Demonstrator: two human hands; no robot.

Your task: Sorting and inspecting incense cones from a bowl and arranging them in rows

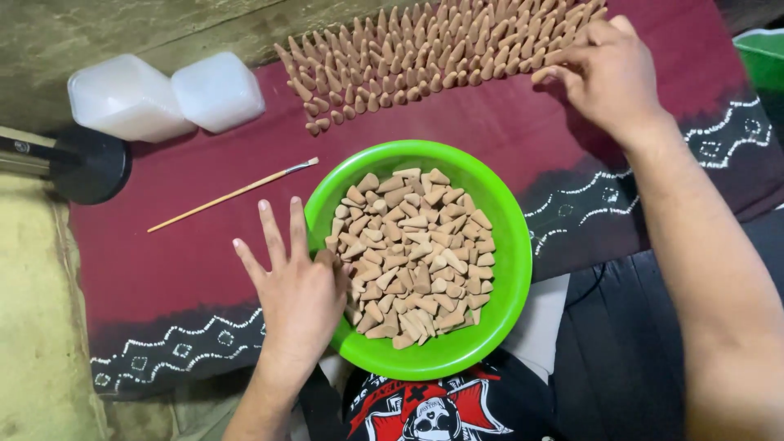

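Our left hand (298, 286) rests with fingers spread and released against the near left rim of the green bowl (498, 212), which is full of tan cones (416, 257). Our right hand (608, 73) pinches one cone at the far right edge of the standing rows (425, 57) on the maroon cloth (204, 245).

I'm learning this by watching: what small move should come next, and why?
Probably the left hand should pick one cone from the green bowl: its thumb rests at the cones there, while the right hand sets one at the edge of the standing rows.
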